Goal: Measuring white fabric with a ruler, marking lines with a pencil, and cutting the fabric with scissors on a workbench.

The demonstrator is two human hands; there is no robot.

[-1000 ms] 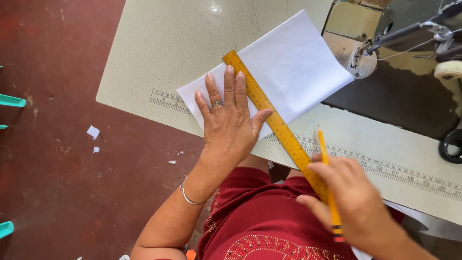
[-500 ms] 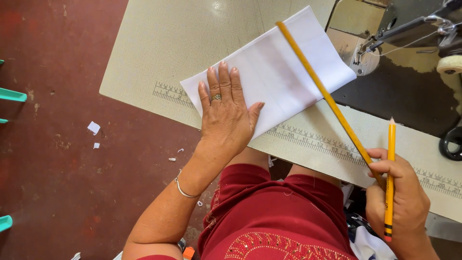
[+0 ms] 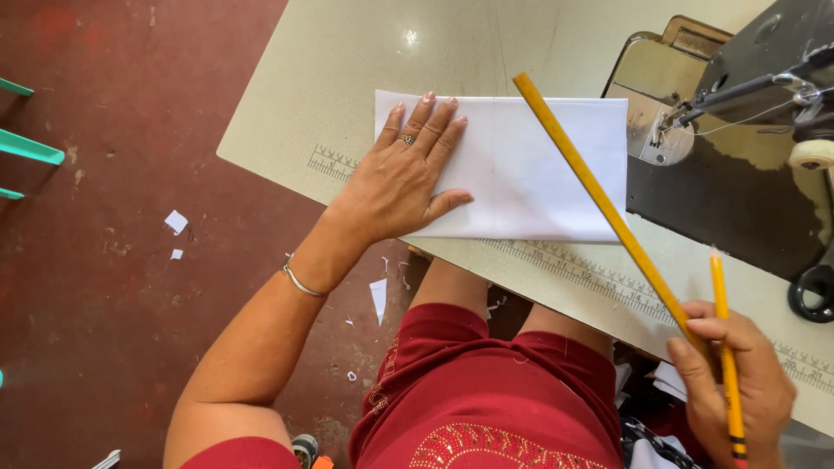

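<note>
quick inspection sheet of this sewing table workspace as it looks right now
surface: pale table with a printed measuring scale along its near edge; mostly bare beyond the sheet.
job's things: white sheet lies flat; yellow ruler crosses its right part on a slant; yellow pencil.
clutter: white paper scraps on the red floor.
grippers: left hand pressed flat on the sheet, ring and bangle on; right hand holds the ruler's near end and the pencil together.
cables: a thin thread at the sewing machine; no cables seen.
surroundings: red floor, teal bars at the left edge.
</note>
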